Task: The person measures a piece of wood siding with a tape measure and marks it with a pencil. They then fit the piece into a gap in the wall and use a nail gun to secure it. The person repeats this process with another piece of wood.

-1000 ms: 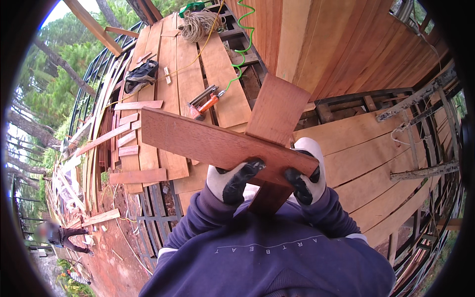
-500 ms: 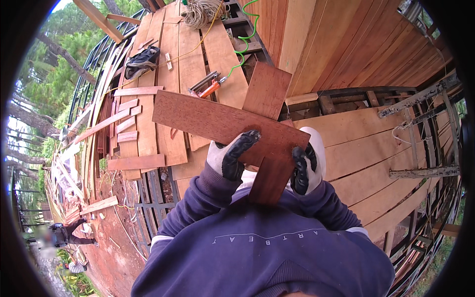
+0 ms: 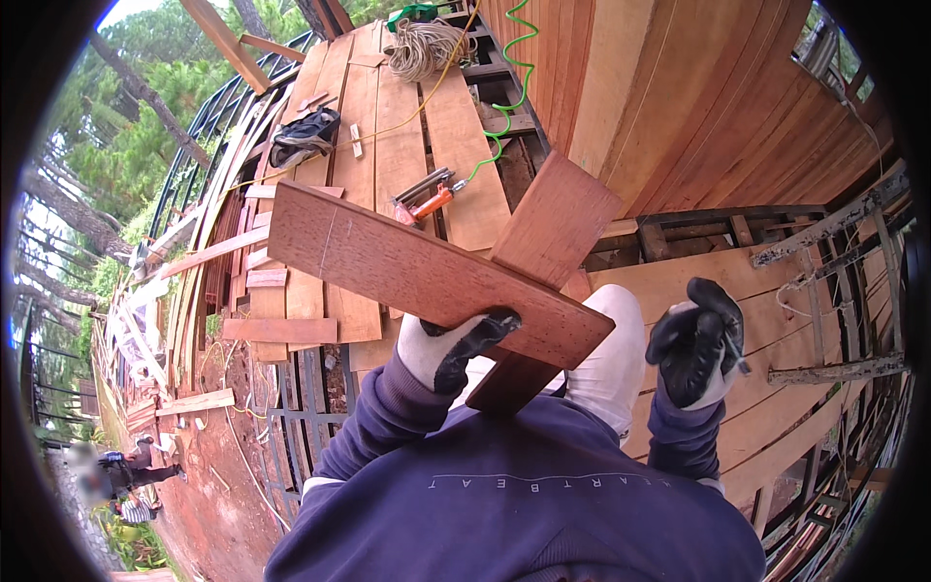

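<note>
Left hand (image 3: 451, 349): grip closed tight on 2 crossed boards (image 3: 427, 276).
Right hand (image 3: 696, 344): curled shut, holds no board.
Deck (image 3: 427, 145): gaps left; boards not laid yet.

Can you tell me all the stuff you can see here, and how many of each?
held boards: two, reddish brown, crossed, in the left hand
deck planks: many, pale orange, laid over a metal frame
nail gun: one, orange and grey, on the planks beyond the boards
coiled hose: one, green, running up from the nail gun
rope bundle: one, tan, at the far end of the planks
dark bag: one, black, on the planks to the left
wood wall: one, reddish planks, on the right
short offcuts: several, brown, lying left of the boards
trees: several, green, far left
left hand: white and black glove, gripping the boards
right hand: same glove, closed, off the boards
</note>
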{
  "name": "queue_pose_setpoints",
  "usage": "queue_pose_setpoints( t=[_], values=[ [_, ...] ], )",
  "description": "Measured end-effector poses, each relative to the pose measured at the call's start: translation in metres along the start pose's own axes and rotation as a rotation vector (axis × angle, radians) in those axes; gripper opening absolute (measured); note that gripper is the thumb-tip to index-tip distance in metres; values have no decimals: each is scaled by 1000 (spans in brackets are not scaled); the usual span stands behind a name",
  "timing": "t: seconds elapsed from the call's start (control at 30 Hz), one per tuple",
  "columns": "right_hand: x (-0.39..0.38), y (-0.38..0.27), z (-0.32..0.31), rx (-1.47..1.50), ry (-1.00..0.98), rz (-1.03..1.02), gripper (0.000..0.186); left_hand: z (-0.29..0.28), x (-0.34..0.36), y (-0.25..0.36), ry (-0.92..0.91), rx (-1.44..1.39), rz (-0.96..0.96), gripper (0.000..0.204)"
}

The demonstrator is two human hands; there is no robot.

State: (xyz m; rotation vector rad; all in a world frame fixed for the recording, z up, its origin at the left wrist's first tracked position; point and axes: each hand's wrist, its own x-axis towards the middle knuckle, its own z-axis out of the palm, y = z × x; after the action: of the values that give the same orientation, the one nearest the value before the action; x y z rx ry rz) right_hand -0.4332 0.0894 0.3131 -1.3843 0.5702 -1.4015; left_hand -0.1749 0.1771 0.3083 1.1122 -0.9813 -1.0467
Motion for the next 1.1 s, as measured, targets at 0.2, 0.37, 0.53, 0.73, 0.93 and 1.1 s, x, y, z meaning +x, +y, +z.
queue_pose_setpoints(
  t=[0.2,0.37,0.53,0.73,0.93,1.1],
  values=[
    [13,-31,47,2,-208,10,44,7,-9,11,-82,211,-63,18],
    [23,-27,53,344,-274,292,26,15,-11,12,-71,210,10,28],
    [26,-22,55,372,-289,355,23,13,-9,11,-136,313,59,29],
    [27,-22,49,238,-355,326,23,16,-14,15,-84,198,-54,28],
    [38,-38,53,-31,-485,223,35,19,-12,15,-115,266,20,25],
    [44,-44,57,-54,-514,233,35,18,-13,18,-166,387,4,23]
  ],
)
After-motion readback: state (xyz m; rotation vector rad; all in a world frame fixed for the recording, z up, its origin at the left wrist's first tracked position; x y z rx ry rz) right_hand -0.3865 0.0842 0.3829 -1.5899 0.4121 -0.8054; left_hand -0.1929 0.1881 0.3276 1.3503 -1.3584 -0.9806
